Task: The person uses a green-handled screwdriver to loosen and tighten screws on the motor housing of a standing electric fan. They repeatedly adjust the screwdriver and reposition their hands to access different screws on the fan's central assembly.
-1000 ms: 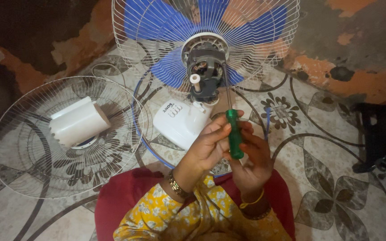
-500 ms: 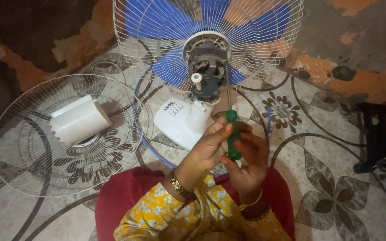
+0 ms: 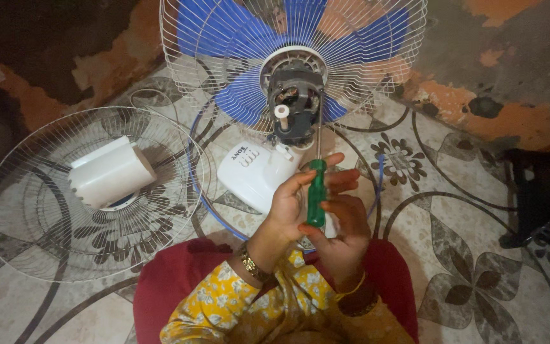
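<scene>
Far left, a loose wire fan guard lay flat on the patterned floor tiles, and a white plastic motor cover sat inside it, tipped on its side. Moving across, the white fan base sat just beside the guard. Above it stood the fan motor, exposed, with blue blades and the rear guard behind.

Centre now: the left hand was at the green-handled screwdriver, thumb and fingers curled round the upper handle in a pinch, the forefinger stretched out beyond it. The right hand cupped the butt of the handle from below, fingers wrapped loosely around it. The thin metal shaft ran straight up, its tip at the motor housing.

That tool looked light and stiff, its plastic handle smooth, so likely a bit slippery; the thick green handle was the place to take hold, not the thin shaft. To the right, floor and a peeling wall.
</scene>
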